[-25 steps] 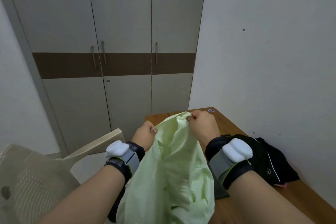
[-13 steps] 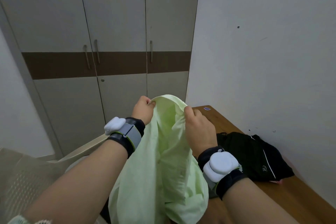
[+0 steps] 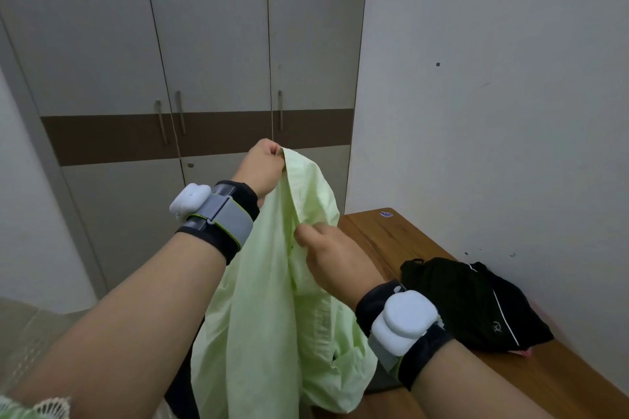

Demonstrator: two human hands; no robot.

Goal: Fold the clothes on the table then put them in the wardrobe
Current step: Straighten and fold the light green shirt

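Observation:
A pale green shirt [image 3: 272,299] hangs in the air in front of me, above the near end of the wooden table [image 3: 391,235]. My left hand [image 3: 262,165] is raised and pinches the shirt's top edge. My right hand [image 3: 332,257] is lower and grips a fold of the shirt's fabric near its middle. A black garment [image 3: 473,299] with a thin white stripe lies crumpled on the table against the right wall. The wardrobe [image 3: 218,61] stands ahead with all its doors closed.
A white wall [image 3: 493,95] runs along the table's right side. A beige plastic chair [image 3: 23,343] sits at the lower left. A small sticker [image 3: 386,214] lies on the table's far end. Both wrists wear black bands with white trackers.
My left hand has lifted the shirt's top edge higher. My right hand has slid down from the top edge to a fold lower on the shirt.

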